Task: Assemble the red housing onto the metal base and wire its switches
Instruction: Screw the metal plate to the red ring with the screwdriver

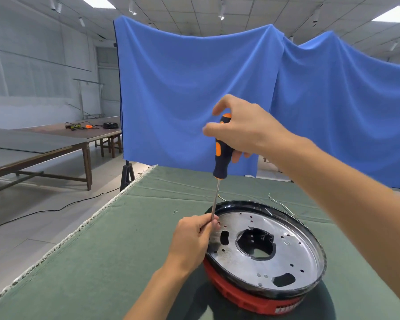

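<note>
The main risk here, as I judge it, is the screwdriver [219,158] tip walking off its screw: the shaft stands long and nearly upright, leaning slightly so the handle sits a little to the right of the tip, and any push from the top that is not straight down the shaft could cam the bit out, scratch the plate or flick the screw away. The tip itself is hidden behind the left hand [194,236], so whether it is seated in a screw head cannot be told. That left hand pinches the lower shaft between fingertips right at the near-left rim of the metal base [284,257], steadying it; fingers this close to the tip could be jabbed if it slips. The right hand [245,130] is wrapped loosely around the black-and-orange handle, fingers curled on it and the index partly lifted near the cap. The metal base, a round perforated plate with a large central cut-out, lies face up and tilted a little toward the camera, nested on the red housing [238,296], which shows only along its near-lower edge; both rest on the green-covered desk [102,262]. With neither hand holding the stack, it may rock or turn under pressure. Thin wires [280,204] trail behind the far rim, and two small screws [175,211] lie loose on the cloth to the left, easy to knock off.
</note>
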The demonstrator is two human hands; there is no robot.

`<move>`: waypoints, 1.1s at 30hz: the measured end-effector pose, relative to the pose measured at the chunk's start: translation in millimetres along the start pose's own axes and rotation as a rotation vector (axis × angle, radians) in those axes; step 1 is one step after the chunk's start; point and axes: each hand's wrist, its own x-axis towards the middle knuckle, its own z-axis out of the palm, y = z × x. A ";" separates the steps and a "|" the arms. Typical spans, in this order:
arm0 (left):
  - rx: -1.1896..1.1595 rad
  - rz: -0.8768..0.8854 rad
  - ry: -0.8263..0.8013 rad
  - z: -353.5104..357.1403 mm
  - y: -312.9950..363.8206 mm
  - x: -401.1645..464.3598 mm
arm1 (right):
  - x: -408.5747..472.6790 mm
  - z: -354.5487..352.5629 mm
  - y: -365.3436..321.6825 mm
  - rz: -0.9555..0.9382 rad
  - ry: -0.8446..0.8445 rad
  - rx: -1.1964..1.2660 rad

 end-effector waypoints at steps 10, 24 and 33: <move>-0.023 0.001 0.079 2.9 -4.2 -6.7 | 8.8 -10.6 -24.7 0.027 -0.169 -0.375; -0.231 -0.250 0.071 12.6 -17.4 -15.7 | -3.6 -12.4 -42.9 -0.103 -0.142 -0.637; -0.178 -0.281 0.054 12.7 -23.2 -15.3 | -5.2 -16.6 -38.7 -0.059 -0.190 -0.606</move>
